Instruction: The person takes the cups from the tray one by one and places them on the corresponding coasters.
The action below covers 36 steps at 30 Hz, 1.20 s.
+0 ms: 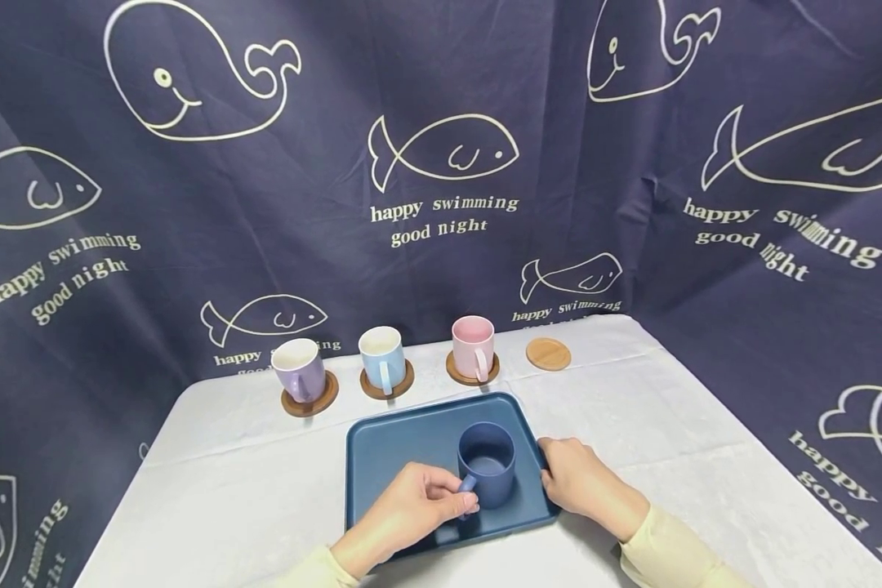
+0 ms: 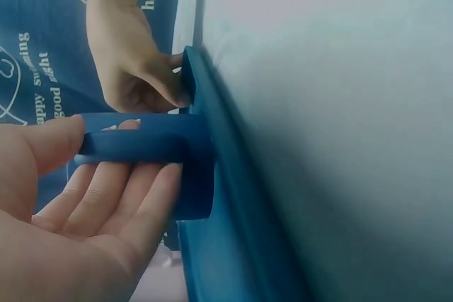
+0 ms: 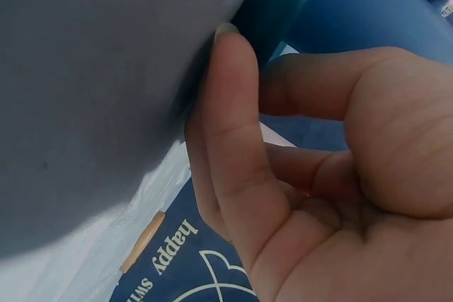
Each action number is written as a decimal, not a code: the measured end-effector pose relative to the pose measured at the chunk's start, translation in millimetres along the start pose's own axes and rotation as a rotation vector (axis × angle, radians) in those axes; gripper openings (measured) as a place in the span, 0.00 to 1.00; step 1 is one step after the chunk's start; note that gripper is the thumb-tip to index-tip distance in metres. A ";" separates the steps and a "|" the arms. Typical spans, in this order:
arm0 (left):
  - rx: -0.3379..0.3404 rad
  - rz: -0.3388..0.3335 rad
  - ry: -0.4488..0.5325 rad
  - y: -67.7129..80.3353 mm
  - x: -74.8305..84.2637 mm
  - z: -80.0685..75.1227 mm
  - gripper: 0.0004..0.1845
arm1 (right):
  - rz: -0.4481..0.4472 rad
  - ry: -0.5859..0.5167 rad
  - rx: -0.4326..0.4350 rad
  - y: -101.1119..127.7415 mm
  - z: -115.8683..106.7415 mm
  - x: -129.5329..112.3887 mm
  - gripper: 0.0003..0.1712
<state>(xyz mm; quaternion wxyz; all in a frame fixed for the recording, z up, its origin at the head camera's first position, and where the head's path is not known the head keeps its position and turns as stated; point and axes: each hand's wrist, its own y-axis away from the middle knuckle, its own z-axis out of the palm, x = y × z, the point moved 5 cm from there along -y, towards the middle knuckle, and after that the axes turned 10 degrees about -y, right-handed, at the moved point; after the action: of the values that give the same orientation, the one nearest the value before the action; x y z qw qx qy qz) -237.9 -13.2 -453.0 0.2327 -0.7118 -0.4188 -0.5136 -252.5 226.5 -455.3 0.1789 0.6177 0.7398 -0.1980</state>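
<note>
The left hand pinches the handle of the dark blue mug standing on the blue tray. The right hand grips the tray's right rim, fingers curled.

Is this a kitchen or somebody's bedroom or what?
Probably neither: it looks like a small set-up at home or in a studio. A fish-print cloth hangs as backdrop behind a covered table, with mugs on coasters in a neat row.
</note>
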 end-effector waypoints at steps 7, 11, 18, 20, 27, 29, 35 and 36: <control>0.020 0.034 -0.004 1.1 -2.8 2.1 0.07 | 0.001 -0.008 -0.001 -0.3 1.1 -0.2 0.06; 0.033 0.052 -0.050 1.6 -3.2 2.0 0.07 | -0.004 -0.003 0.000 -1.1 1.2 -0.9 0.07; 0.055 0.082 -0.095 2.0 -2.6 2.6 0.06 | -0.002 0.006 0.004 -0.7 1.6 -0.7 0.08; 0.065 0.089 -0.112 2.2 -2.9 2.9 0.06 | -0.006 0.007 0.007 -0.7 1.5 -0.5 0.07; 0.116 0.100 -0.149 2.1 -4.2 1.4 0.07 | -0.018 0.005 0.013 -1.9 2.8 0.2 0.06; 0.136 0.097 -0.149 2.2 -3.6 0.2 0.06 | -0.013 0.001 0.007 -2.0 3.0 -0.1 0.06; 0.177 0.097 -0.183 -2.6 5.5 -1.4 0.05 | -0.017 -0.005 0.007 -0.5 1.5 -1.2 0.07; 0.180 0.104 -0.195 -4.3 8.8 -1.5 0.05 | -0.022 -0.002 0.009 -0.3 1.3 -1.2 0.07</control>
<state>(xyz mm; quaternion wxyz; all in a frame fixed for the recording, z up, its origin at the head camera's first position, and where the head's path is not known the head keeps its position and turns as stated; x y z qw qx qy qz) -241.2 -8.8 -444.7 0.2800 -0.7552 -0.4467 -0.3894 -252.6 224.7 -455.7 0.1748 0.6100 0.7455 -0.2040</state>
